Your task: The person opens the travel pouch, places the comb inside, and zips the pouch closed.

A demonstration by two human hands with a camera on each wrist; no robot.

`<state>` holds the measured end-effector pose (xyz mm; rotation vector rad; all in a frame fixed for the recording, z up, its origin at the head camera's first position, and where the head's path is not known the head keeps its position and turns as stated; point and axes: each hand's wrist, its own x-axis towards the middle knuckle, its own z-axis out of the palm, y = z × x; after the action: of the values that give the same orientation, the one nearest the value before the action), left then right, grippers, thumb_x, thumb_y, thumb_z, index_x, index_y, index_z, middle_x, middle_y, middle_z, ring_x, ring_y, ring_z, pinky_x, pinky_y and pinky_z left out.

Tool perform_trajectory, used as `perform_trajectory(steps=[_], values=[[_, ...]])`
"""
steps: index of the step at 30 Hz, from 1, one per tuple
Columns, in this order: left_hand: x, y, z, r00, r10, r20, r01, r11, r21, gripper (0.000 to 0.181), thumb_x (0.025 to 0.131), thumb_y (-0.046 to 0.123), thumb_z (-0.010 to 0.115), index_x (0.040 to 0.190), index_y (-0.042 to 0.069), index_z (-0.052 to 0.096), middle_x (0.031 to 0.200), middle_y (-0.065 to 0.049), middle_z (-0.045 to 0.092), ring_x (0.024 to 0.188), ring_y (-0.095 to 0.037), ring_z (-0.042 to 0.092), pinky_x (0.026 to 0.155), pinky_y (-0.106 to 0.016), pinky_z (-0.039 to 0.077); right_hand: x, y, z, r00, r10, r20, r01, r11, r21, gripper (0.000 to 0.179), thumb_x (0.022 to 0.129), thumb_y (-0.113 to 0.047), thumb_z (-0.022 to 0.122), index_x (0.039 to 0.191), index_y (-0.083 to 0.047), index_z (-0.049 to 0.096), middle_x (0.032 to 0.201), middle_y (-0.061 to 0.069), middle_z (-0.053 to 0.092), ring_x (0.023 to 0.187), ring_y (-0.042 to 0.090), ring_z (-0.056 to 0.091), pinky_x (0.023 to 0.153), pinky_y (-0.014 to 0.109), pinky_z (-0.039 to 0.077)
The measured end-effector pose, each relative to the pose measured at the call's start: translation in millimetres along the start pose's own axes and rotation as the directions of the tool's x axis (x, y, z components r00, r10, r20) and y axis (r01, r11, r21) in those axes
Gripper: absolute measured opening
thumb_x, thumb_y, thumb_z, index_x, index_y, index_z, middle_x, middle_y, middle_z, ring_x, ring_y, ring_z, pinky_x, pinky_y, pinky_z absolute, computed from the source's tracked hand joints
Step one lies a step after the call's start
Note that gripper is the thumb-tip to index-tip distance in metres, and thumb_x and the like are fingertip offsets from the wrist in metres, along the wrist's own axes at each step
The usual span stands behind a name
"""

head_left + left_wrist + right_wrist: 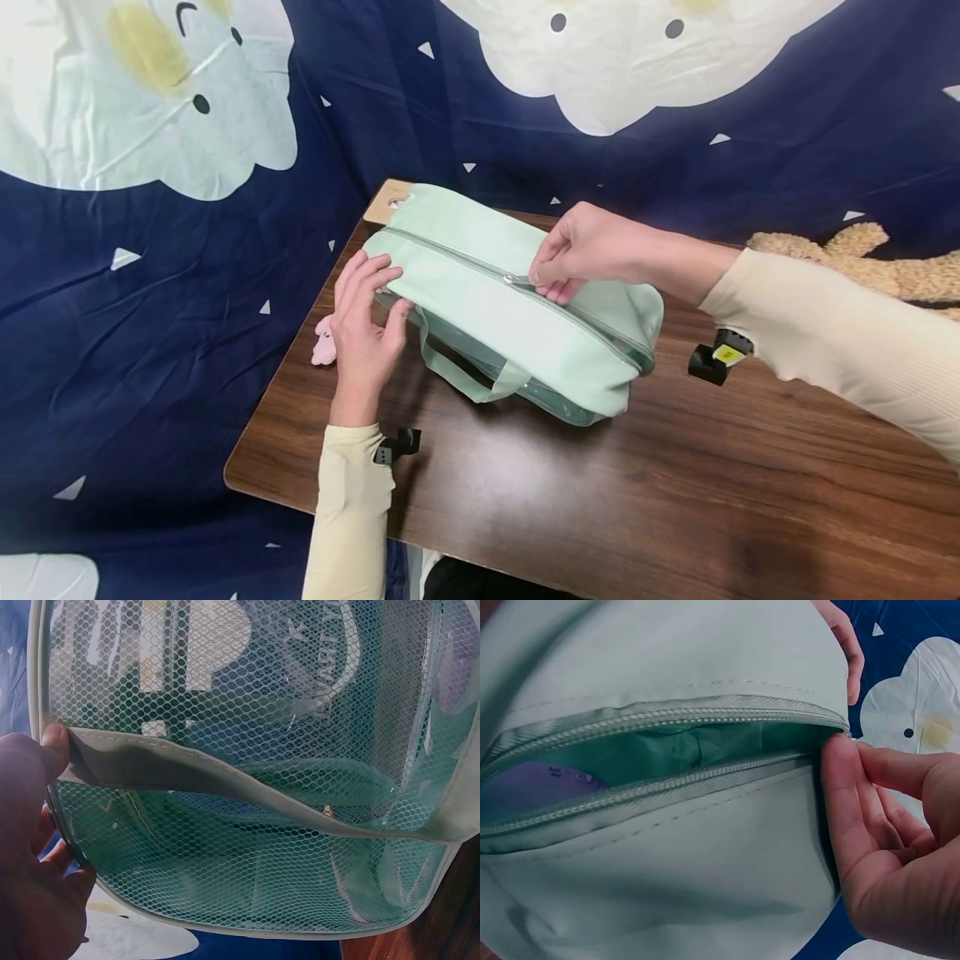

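A mint-green bag (465, 283) with a mesh front panel (300, 877) and a strap handle (468, 383) lies on the table. Thumb and fingers of my left hand (367, 321) hold its left end, the thumb at the strap's end in the left wrist view. My right hand (588, 250) pinches the zipper pull (517, 279) midway along the top. On the right of the pull the zipper (705, 716) gapes apart; to its left the teeth run together. Through the gap a purple item (540, 791) shows inside, its kind hidden.
Under the bag is a dark brown wooden table (675, 483). A small pink figure (324, 343) lies by the left hand, and a light wooden piece (384, 202) sits behind the bag. A fluffy tan plush toy (862, 258) lies at the back right, against a navy cloud-print curtain (375, 100).
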<state>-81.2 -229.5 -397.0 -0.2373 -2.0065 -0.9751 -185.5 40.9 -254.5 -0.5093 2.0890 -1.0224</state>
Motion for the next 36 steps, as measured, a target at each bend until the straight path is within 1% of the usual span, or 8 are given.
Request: perform_trajectory(steps=[3, 5, 9, 12, 20, 25, 31, 36], values=[[0.7, -0.1, 0.9, 1.000, 0.001, -0.007, -0.001, 1.000, 0.003, 0.050, 0.095, 0.044, 0.068, 0.111, -0.004, 0.072, 0.125, -0.022, 0.068, 0.137, -0.043, 0.050, 0.119, -0.048, 0.037, -4.0, 3.1, -2.3, 1.000, 0.001, 0.015, -0.002, 1.000, 0.009, 0.018, 0.095, 0.001, 0.067, 0.108, 0.012, 0.073, 0.081, 0.010, 0.074, 0.072, 0.017, 0.071, 0.074, 0.030, 0.063], [0.9, 0.3, 1.0, 1.000, -0.001, -0.010, 0.001, 1.000, 0.004, 0.050, 0.095, 0.043, 0.069, 0.111, -0.004, 0.072, 0.125, -0.022, 0.068, 0.137, -0.043, 0.050, 0.119, -0.047, 0.037, -7.3, 5.5, -3.8, 1.000, -0.001, 0.025, 0.001, 1.000, 0.011, 0.018, 0.095, 0.001, 0.067, 0.109, 0.012, 0.072, 0.081, 0.010, 0.074, 0.072, 0.017, 0.071, 0.074, 0.030, 0.063], [1.1, 1.8, 0.8, 1.000, -0.008, -0.004, 0.008, 1.000, 0.008, 0.033, 0.089, 0.020, 0.079, 0.112, -0.004, 0.072, 0.125, -0.022, 0.068, 0.137, -0.043, 0.050, 0.120, -0.047, 0.036, -15.1, 12.3, -6.9, 0.999, -0.005, 0.040, 0.004, 1.000, 0.013, 0.019, 0.095, 0.002, 0.067, 0.110, 0.013, 0.071, 0.082, 0.010, 0.073, 0.073, 0.018, 0.071, 0.074, 0.031, 0.063], [1.3, 2.3, 0.9, 1.000, -0.010, -0.001, 0.010, 1.000, 0.011, 0.032, 0.084, 0.008, 0.081, 0.112, -0.004, 0.072, 0.126, -0.022, 0.068, 0.137, -0.043, 0.050, 0.120, -0.047, 0.036, -20.9, 17.2, -8.2, 0.999, -0.006, 0.048, 0.005, 1.000, 0.025, 0.019, 0.095, 0.002, 0.067, 0.110, 0.014, 0.071, 0.081, 0.010, 0.073, 0.073, 0.018, 0.071, 0.074, 0.031, 0.063], [1.1, 2.0, 1.2, 1.000, -0.012, -0.005, 0.012, 1.000, 0.008, 0.052, 0.094, 0.044, 0.068, 0.112, -0.004, 0.071, 0.126, -0.023, 0.068, 0.139, -0.041, 0.049, 0.120, -0.048, 0.035, -34.5, 31.9, -12.0, 0.998, 0.009, 0.054, -0.011, 0.999, 0.037, 0.020, 0.097, 0.002, 0.065, 0.113, 0.015, 0.069, 0.084, 0.010, 0.074, 0.075, 0.017, 0.071, 0.074, 0.031, 0.063], [1.4, 2.7, 2.5, 1.000, -0.012, 0.000, 0.012, 1.000, 0.013, 0.056, 0.094, 0.047, 0.066, 0.112, -0.005, 0.071, 0.127, -0.024, 0.067, 0.139, -0.042, 0.049, 0.121, -0.049, 0.033, -44.9, 48.5, -15.0, 0.999, 0.005, 0.049, -0.007, 0.999, 0.039, 0.019, 0.097, 0.002, 0.065, 0.111, 0.013, 0.070, 0.085, 0.010, 0.075, 0.074, 0.016, 0.071, 0.072, 0.031, 0.063], [2.9, 4.2, 3.3, 1.000, -0.004, -0.004, 0.004, 1.000, 0.015, 0.054, 0.094, 0.046, 0.066, 0.112, -0.005, 0.071, 0.126, -0.025, 0.067, 0.138, -0.044, 0.049, 0.122, -0.050, 0.032, -58.3, 74.1, -19.7, 0.997, 0.005, 0.077, -0.014, 0.993, 0.118, 0.016, 0.097, 0.003, 0.064, 0.108, 0.014, 0.070, 0.085, 0.010, 0.074, 0.074, 0.015, 0.069, 0.072, 0.031, 0.063], [2.9, 6.1, 3.2, 1.000, -0.008, 0.002, 0.008, 1.000, 0.023, 0.033, 0.089, 0.016, 0.078, 0.112, -0.006, 0.070, 0.126, -0.025, 0.067, 0.138, -0.044, 0.048, 0.122, -0.050, 0.031, -66.7, 92.1, -21.0, 0.995, -0.005, 0.097, -0.012, 0.985, 0.169, 0.017, 0.097, 0.004, 0.064, 0.108, 0.016, 0.069, 0.085, 0.010, 0.073, 0.074, 0.014, 0.069, 0.073, 0.030, 0.063]])
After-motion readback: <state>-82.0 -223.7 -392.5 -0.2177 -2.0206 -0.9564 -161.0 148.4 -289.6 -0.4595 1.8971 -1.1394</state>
